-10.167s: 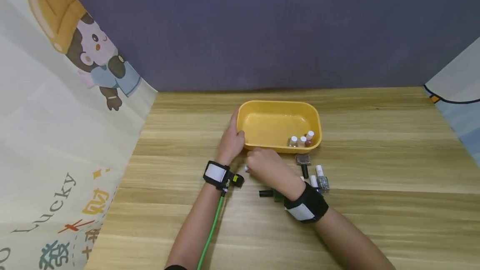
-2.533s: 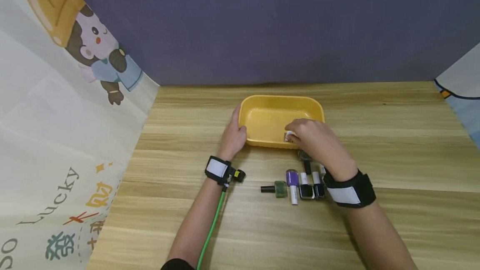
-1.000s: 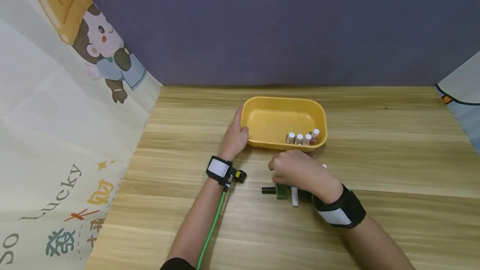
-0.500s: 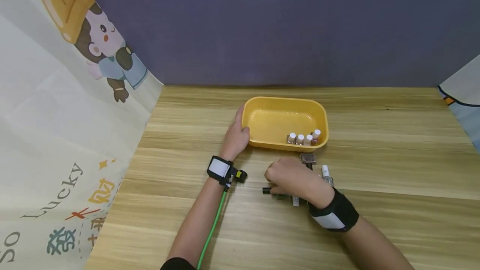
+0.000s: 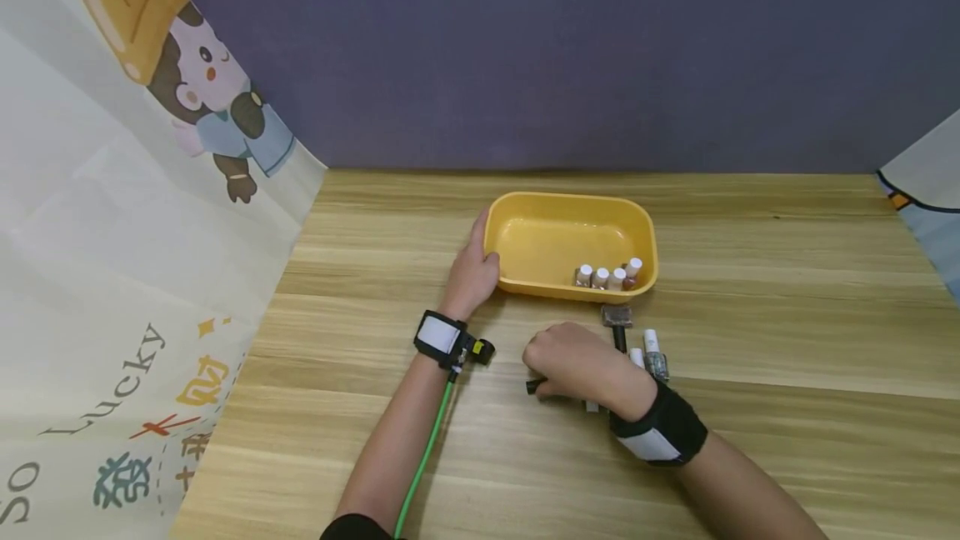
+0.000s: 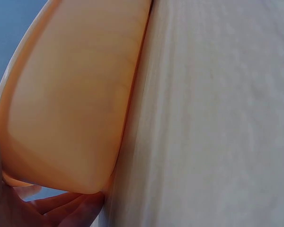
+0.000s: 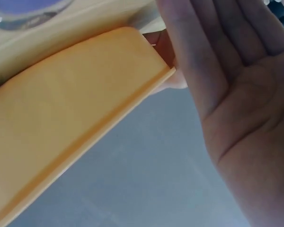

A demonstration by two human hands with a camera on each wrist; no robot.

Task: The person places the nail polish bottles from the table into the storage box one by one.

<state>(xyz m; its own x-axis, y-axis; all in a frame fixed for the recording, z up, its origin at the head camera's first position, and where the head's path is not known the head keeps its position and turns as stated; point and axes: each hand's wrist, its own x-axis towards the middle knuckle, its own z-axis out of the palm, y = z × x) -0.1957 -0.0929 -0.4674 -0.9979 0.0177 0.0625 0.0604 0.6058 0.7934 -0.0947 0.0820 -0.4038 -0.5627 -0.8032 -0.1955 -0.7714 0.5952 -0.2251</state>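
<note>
My left hand (image 5: pixel 472 277) grips the left end of the yellow plastic bin (image 5: pixel 536 248), its thumb at the near corner. In the left wrist view, fingers (image 6: pixel 80 210) curl round the bin's lower corner. Several white-capped nail polish bottles (image 5: pixel 602 278) stand along the bin's near right side. Below the bin, my right hand (image 5: pixel 581 361) pinches a green nail polish bottle; only its black cap (image 5: pixel 533 387) shows past the thumb, the glass being hidden. The right wrist view has the palm (image 7: pixel 251 109) beside the bin wall, fingertips out of frame.
Right of my right hand lie a dark glittery bottle with a black cap (image 5: pixel 618 336), a clear glittery bottle (image 5: pixel 657 366) and another white cap (image 5: pixel 637 357). A purple bottle (image 7: pixel 28 12) shows in the right wrist view. A green cable (image 5: pixel 423 469) runs along my left forearm.
A white-capped bottle was added to the row inside the bin. My right hand then came back to the table bottles and slid left onto the green one, whose cap now tilts. My left hand stays put.
</note>
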